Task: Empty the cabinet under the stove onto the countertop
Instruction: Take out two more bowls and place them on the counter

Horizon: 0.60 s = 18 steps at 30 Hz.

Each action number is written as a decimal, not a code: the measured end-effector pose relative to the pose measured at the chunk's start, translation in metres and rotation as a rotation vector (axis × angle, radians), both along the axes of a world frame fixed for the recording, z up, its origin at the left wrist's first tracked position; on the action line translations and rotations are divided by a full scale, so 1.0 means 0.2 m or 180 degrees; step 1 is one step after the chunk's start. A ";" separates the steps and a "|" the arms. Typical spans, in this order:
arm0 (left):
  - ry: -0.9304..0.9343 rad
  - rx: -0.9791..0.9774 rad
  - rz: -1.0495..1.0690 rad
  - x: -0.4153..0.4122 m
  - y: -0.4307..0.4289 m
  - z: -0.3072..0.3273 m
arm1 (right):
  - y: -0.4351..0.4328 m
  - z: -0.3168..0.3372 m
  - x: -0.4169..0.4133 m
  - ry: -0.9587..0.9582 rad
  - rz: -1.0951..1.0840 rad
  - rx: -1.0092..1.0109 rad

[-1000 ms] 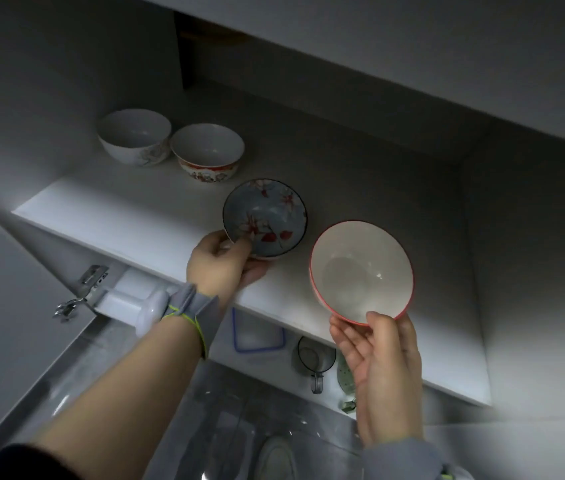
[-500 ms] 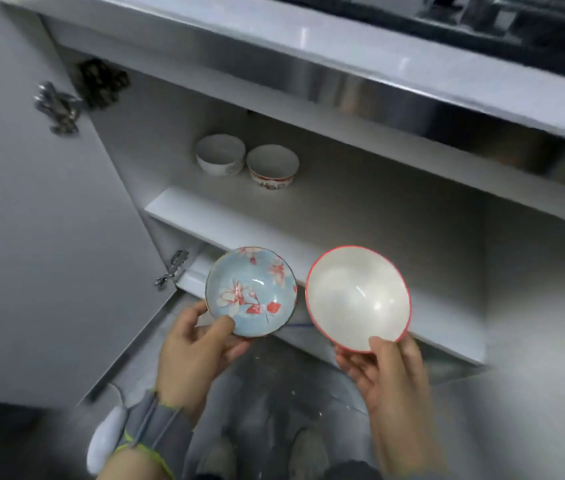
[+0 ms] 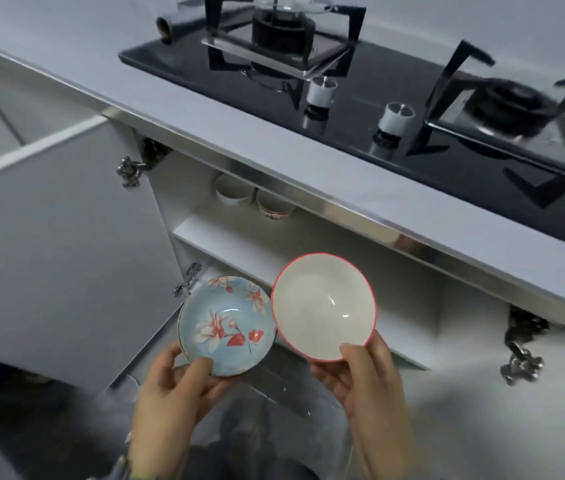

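Observation:
My left hand (image 3: 173,403) grips a light blue bowl with red and white flowers (image 3: 227,323) by its near rim. My right hand (image 3: 367,386) holds a white bowl with a red rim (image 3: 322,304) the same way. Both bowls are outside the open cabinet, in front of its shelf (image 3: 239,244) and below the countertop edge (image 3: 308,157). Two more bowls stand at the back left of the shelf: a white one (image 3: 232,192) and a white one with a red pattern (image 3: 274,206). They are partly hidden by the counter's edge.
The black glass stove (image 3: 395,109) with two burners and two white knobs lies on the grey countertop above the cabinet. The left cabinet door (image 3: 49,244) stands wide open to my left. Hinges show on both sides. A roll (image 3: 166,26) lies behind the stove's left corner.
Both hands have drawn the two bowls off the shelf and out of the cabinet. The view has risen, so the countertop and stove have come into sight.

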<state>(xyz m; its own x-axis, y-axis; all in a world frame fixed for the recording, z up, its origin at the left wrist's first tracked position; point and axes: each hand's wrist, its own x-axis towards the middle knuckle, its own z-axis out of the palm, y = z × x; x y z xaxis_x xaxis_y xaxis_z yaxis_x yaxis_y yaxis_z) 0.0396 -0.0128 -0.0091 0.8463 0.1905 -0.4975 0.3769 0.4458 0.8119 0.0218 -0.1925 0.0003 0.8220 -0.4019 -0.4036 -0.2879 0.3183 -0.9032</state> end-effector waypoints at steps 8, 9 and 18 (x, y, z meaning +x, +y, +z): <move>0.0191 0.0133 -0.0240 -0.05 -0.04 0.63 | -0.11 0.62 -0.10 0.0105 -0.0007 0.0092; 0.0184 0.0162 -0.0254 -0.06 -0.04 0.72 | -0.13 0.72 -0.10 0.0067 0.0004 0.0075; -0.0232 0.0140 -0.0902 0.01 -0.24 1.46 | -0.37 1.56 -0.20 -0.0228 -0.0228 -0.0199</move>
